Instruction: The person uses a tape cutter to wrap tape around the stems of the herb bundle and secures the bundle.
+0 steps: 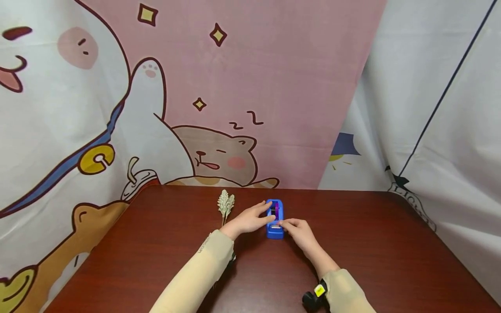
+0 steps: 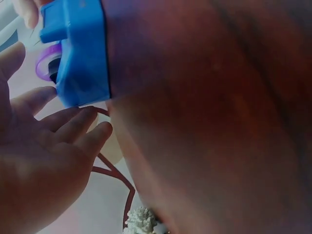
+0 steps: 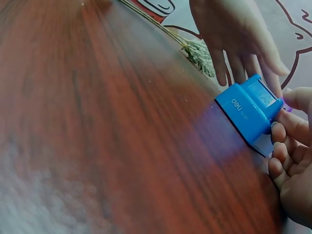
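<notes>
A blue tape dispenser [image 1: 275, 234] with a toothed cutter stands on the table, a purple-cored tape roll [image 2: 47, 62] seated in it. My left hand [image 1: 250, 218] reaches over from the left, fingers extended and spread along the dispenser's far side, the thumb across its top. From the right, my right hand [image 1: 299, 231] has its thumb and index finger pinched together by the cutter, at the tape's end, with its other fingers curled. The clear tape between those fingertips is mostly hidden. In the right wrist view both hands [image 3: 297, 146] flank the dispenser [image 3: 246, 111].
Dried flower stems with pale heads [image 1: 225, 203] lie on the brown table [image 1: 156, 261], left of the dispenser and beside the left forearm. A printed cartoon curtain [image 1: 274, 87] hangs behind the table's far edge. A black wrist device [image 1: 313, 300] is strapped at the right sleeve.
</notes>
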The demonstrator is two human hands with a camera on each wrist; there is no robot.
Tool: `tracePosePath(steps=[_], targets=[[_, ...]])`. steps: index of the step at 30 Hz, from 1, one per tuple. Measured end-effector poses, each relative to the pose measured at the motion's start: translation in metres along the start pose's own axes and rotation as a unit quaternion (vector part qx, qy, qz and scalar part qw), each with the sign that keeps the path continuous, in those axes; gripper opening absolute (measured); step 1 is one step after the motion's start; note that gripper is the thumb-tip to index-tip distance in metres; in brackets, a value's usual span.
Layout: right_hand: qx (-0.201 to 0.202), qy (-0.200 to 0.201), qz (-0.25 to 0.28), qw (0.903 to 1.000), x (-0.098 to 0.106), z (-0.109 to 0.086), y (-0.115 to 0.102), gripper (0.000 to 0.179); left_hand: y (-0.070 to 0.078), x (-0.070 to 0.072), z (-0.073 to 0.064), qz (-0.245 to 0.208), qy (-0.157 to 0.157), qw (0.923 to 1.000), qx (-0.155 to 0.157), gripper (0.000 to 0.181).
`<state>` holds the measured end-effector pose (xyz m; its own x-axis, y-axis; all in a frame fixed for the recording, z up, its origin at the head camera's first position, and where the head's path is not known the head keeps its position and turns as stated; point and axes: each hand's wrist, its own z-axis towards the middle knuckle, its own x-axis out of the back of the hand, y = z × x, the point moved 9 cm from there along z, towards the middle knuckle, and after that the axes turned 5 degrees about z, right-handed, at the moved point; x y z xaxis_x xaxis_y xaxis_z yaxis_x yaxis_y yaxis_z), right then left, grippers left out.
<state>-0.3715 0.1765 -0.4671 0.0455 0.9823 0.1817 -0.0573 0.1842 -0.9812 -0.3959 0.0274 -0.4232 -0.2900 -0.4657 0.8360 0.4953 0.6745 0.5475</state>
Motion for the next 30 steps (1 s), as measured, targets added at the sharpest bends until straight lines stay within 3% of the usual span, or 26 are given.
tracePosePath(steps=[17,30], targets=[[0.001,-0.012,0.009,0.9999,-0.0006,0.0004,0.0000,0.024,0.0055,-0.0039,-0.0010,0.018,-0.020,0.9996,-0.003,0.074],[-0.055,-0.006,0.012,0.9984,-0.0041,0.0065,0.0054,0.025,0.0017,-0.0104,0.0020,0.016,-0.072,0.9973,0.006,0.077]])
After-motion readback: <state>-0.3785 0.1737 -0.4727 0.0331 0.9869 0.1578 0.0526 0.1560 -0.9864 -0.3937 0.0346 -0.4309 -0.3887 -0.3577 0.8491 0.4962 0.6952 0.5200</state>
